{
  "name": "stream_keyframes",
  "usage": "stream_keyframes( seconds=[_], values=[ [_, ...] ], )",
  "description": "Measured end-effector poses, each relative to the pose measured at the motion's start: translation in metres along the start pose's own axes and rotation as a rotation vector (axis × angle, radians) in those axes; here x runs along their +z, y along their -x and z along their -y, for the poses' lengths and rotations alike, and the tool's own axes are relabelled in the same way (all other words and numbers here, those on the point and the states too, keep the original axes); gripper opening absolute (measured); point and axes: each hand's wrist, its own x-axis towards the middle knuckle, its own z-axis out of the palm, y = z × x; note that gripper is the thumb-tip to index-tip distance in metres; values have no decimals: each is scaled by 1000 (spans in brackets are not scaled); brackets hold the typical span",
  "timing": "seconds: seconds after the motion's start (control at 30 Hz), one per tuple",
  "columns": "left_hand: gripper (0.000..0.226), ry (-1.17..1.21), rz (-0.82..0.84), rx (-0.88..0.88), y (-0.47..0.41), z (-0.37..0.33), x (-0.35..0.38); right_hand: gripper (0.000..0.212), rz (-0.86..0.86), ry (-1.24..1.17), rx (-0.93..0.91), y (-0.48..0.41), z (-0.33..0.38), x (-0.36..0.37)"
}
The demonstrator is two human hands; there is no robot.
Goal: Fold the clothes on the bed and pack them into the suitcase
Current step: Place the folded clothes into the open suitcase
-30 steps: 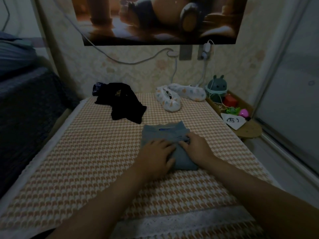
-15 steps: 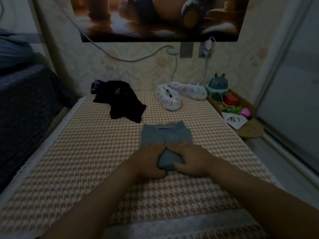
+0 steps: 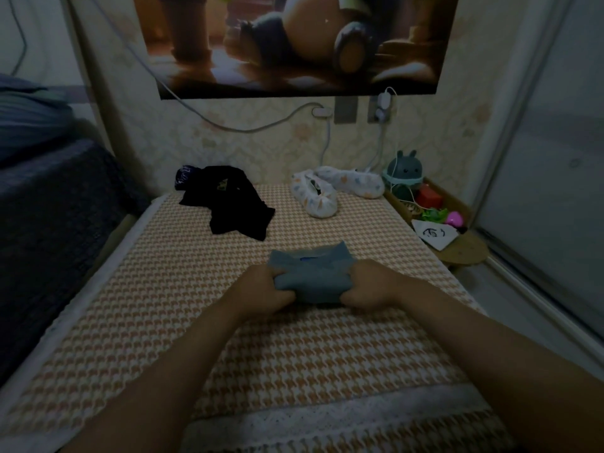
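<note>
A folded grey-blue garment (image 3: 312, 276) lies in the middle of the bed (image 3: 137, 308), which has an orange houndstooth cover. My left hand (image 3: 264, 291) grips its left side and my right hand (image 3: 369, 286) grips its right side, with the near part of the cloth bunched between them. A crumpled black garment (image 3: 233, 206) lies farther back on the left. No suitcase is in view.
A pair of white patterned slippers (image 3: 322, 196) lies at the far end by the wall. A low wooden side table (image 3: 464, 253) at the right holds a teal bunny lamp (image 3: 405, 168), small toys and a paper. Dark bedding (image 3: 49, 207) fills the left; a glass door stands on the right.
My hands went from pressing flat on the garment to gripping it, then slid apart to its two sides while the near edge lifted and bunched up.
</note>
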Motion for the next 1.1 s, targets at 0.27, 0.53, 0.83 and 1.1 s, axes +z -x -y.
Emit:
stream_keyframes(
  seconds=[0.27, 0.53, 0.83, 1.1],
  values=[
    [26, 126, -186, -183, -18, -6, -11, 14, -306, -494, 72, -3, -26, -5],
    [32, -435, -335, 59, -56, -1, 34, 41, -489, -179, 154, -56, -40, 22],
    [54, -544, 100, 153, -57, 17, 65, 58, -356, 166, -158, -74, -23, 37],
    [62, -290, 48, -117, -56, 16, 62, 65, -176, 155, 74, -70, -27, 45]
  ],
)
